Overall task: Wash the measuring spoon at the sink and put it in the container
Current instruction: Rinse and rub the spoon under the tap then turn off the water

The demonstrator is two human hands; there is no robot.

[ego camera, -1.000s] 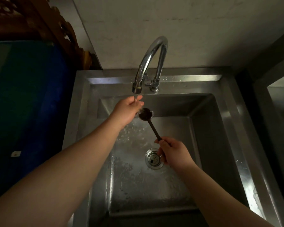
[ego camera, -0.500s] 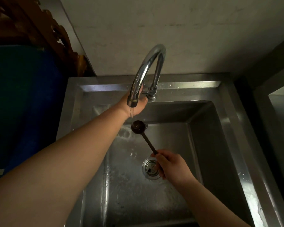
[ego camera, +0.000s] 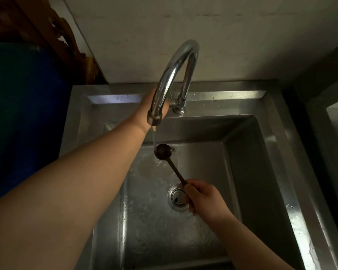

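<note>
Dark measuring spoon runs up-left from my right hand, whose grip is clamped on the handle end, bowl under the faucet stream; left hand, behind the spout, grip unreadable.

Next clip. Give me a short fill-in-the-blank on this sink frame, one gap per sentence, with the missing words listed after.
1. The right hand holds the measuring spoon by its ____.
2. Water from the faucet lands on the spoon's ____.
3. The left hand reaches behind the faucet's ____.
4. The drain strainer sits in the sink partly hidden by the ____ hand.

Missing words: handle; bowl; spout; right
</note>
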